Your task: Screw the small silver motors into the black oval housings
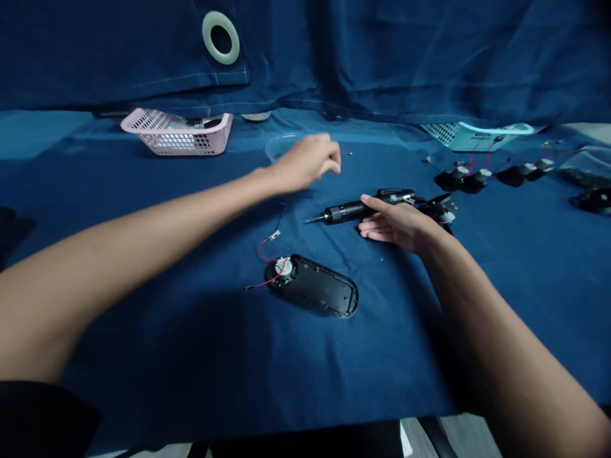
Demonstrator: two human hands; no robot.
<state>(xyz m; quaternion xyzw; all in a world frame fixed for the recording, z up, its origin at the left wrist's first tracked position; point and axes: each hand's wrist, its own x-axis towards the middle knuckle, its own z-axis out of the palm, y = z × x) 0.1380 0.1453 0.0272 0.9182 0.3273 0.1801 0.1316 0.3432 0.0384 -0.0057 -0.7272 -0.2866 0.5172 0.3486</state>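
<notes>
My right hand (396,224) is around a black electric screwdriver (351,210), thumb on top and fingers along its near side; the bit points left. Farther off, my left hand (310,162) is closed, fingers curled downward. What it pinches, if anything, is hidden. A thin red wire end (350,153) shows just right of its fingers. Between my forearms lies a long black plastic housing (317,286), inner side up. A small round motor (284,268) sits at its left end, with red wires and a small metal-and-white connector piece (275,235).
A clear round dish (274,147) is partly behind my left hand. At the back stand a pink basket (191,141) and a teal basket (491,137), both with parts inside. Several black housings with motors (475,181) lie at right. A blue curtain (382,57) hangs across the back.
</notes>
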